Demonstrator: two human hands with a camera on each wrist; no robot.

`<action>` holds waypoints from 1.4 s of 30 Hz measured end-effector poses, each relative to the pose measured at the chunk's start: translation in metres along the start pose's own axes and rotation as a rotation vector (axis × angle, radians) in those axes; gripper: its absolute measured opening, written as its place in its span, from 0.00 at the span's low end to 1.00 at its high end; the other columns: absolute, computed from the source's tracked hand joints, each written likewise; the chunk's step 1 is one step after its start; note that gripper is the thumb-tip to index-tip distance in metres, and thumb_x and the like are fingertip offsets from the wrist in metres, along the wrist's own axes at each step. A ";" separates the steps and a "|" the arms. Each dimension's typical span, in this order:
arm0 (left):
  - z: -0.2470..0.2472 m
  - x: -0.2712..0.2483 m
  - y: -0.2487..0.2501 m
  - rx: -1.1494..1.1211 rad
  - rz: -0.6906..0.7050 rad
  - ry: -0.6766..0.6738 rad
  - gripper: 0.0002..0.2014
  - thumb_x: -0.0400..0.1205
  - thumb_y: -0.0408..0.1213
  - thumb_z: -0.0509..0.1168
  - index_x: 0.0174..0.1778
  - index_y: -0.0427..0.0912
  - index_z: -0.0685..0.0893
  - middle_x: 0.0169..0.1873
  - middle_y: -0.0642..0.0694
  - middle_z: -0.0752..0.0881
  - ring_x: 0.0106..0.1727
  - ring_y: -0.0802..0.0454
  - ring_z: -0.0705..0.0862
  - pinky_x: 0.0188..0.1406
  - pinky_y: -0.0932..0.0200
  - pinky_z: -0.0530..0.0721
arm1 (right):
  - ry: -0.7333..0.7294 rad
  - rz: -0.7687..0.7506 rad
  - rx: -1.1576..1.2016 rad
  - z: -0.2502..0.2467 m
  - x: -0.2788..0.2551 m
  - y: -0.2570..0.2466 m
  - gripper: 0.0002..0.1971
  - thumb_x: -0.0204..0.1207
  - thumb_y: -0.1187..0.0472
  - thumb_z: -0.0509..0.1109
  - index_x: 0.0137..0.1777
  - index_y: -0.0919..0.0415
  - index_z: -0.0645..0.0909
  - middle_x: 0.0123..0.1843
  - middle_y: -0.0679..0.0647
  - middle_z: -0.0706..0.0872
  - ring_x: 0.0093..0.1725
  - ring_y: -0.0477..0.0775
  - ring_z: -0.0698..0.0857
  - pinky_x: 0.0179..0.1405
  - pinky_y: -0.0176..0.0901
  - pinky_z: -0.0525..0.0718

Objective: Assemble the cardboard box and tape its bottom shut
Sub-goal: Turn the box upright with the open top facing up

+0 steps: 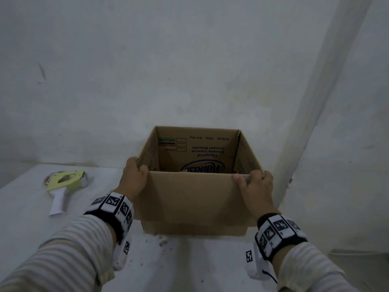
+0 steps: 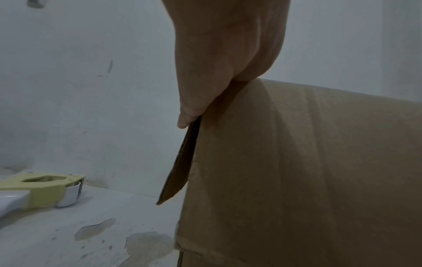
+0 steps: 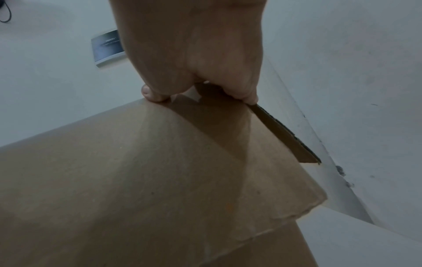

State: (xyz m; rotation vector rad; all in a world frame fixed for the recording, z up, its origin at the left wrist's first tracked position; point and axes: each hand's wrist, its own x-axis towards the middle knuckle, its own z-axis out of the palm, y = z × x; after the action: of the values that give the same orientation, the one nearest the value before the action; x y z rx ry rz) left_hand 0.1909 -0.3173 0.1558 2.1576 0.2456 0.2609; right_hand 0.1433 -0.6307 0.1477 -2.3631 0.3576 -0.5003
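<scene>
A brown cardboard box (image 1: 190, 199) stands upright on the white table, open at the top, with upside-down print on its inner far wall. My left hand (image 1: 134, 175) grips the near left top corner, fingers curled over the rim; in the left wrist view the left hand (image 2: 219, 72) holds the side flap edge of the box (image 2: 308, 171). My right hand (image 1: 255, 186) grips the near right top corner, thumb on the front edge. In the right wrist view the right hand (image 3: 194, 63) clasps the box (image 3: 148, 180) at its corner. The box's bottom is hidden.
A yellow tape dispenser (image 1: 63, 182) with a white handle lies on the table (image 1: 27, 211) to the left of the box; the tape dispenser (image 2: 38, 189) also shows low in the left wrist view. A white wall stands close behind the box. A white pipe (image 1: 315, 123) runs up at the right.
</scene>
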 end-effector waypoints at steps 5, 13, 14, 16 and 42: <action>0.004 0.010 0.002 -0.018 0.015 -0.007 0.22 0.85 0.33 0.51 0.76 0.34 0.62 0.69 0.32 0.72 0.58 0.38 0.75 0.50 0.52 0.72 | -0.002 0.007 -0.003 0.004 0.010 -0.001 0.25 0.78 0.43 0.65 0.61 0.66 0.74 0.77 0.69 0.61 0.76 0.71 0.62 0.74 0.60 0.66; 0.010 0.032 0.000 -0.034 0.024 -0.006 0.20 0.85 0.33 0.51 0.73 0.33 0.64 0.65 0.32 0.73 0.50 0.43 0.73 0.47 0.52 0.71 | 0.008 0.011 -0.008 0.015 0.029 -0.003 0.25 0.77 0.43 0.65 0.59 0.67 0.74 0.76 0.70 0.62 0.75 0.73 0.63 0.74 0.64 0.68; 0.010 0.034 0.000 -0.034 0.023 -0.010 0.20 0.85 0.33 0.51 0.74 0.33 0.63 0.66 0.32 0.73 0.50 0.43 0.73 0.48 0.52 0.71 | 0.012 0.011 -0.008 0.016 0.031 -0.003 0.25 0.77 0.43 0.65 0.58 0.67 0.74 0.76 0.70 0.62 0.75 0.73 0.63 0.74 0.64 0.68; 0.011 0.039 0.000 -0.037 0.020 -0.013 0.21 0.85 0.33 0.51 0.74 0.34 0.63 0.67 0.31 0.73 0.51 0.43 0.73 0.49 0.52 0.71 | 0.023 0.010 -0.016 0.019 0.035 -0.005 0.25 0.77 0.43 0.66 0.58 0.67 0.75 0.75 0.71 0.63 0.74 0.73 0.64 0.73 0.64 0.69; -0.003 -0.004 -0.020 0.215 0.179 0.253 0.33 0.83 0.49 0.59 0.80 0.37 0.59 0.79 0.32 0.63 0.81 0.36 0.60 0.80 0.40 0.58 | -0.053 -0.024 -0.015 -0.025 0.008 -0.043 0.35 0.80 0.53 0.65 0.83 0.56 0.53 0.83 0.61 0.53 0.82 0.64 0.54 0.79 0.61 0.62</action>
State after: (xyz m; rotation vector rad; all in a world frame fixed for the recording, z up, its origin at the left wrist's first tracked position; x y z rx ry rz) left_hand 0.1846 -0.3051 0.1406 2.3620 0.2323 0.6375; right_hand 0.1439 -0.6168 0.1958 -2.3932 0.3095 -0.4463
